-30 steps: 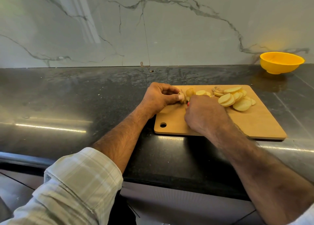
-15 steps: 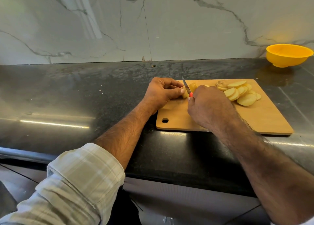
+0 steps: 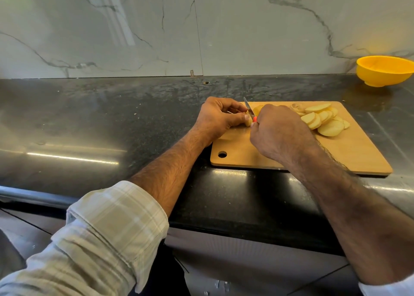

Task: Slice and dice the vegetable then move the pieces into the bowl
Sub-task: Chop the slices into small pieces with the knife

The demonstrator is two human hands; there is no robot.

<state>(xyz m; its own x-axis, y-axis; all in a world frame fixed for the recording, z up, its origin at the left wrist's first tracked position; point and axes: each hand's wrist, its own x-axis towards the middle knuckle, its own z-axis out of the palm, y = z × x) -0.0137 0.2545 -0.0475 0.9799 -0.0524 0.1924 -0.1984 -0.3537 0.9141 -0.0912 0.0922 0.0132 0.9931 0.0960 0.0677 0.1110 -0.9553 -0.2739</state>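
Most of knife (image 3: 249, 108) hidden behind right hand (image 3: 277, 132).

Head view. Left hand (image 3: 218, 116), fingers curled, pinches the remaining potato end piece (image 3: 248, 121) at the far left corner of the wooden cutting board (image 3: 349, 154). Right hand (image 3: 280, 132) grips a knife (image 3: 249, 109) with a red handle base; the blade tilts up and away, its lower part just beside the end piece. Cut potato slices (image 3: 324, 120) lie overlapping on the far right part of the board. A yellow bowl (image 3: 384, 73) stands well apart at far right on the dark countertop (image 3: 112, 121), beside the marble wall (image 3: 246, 27).
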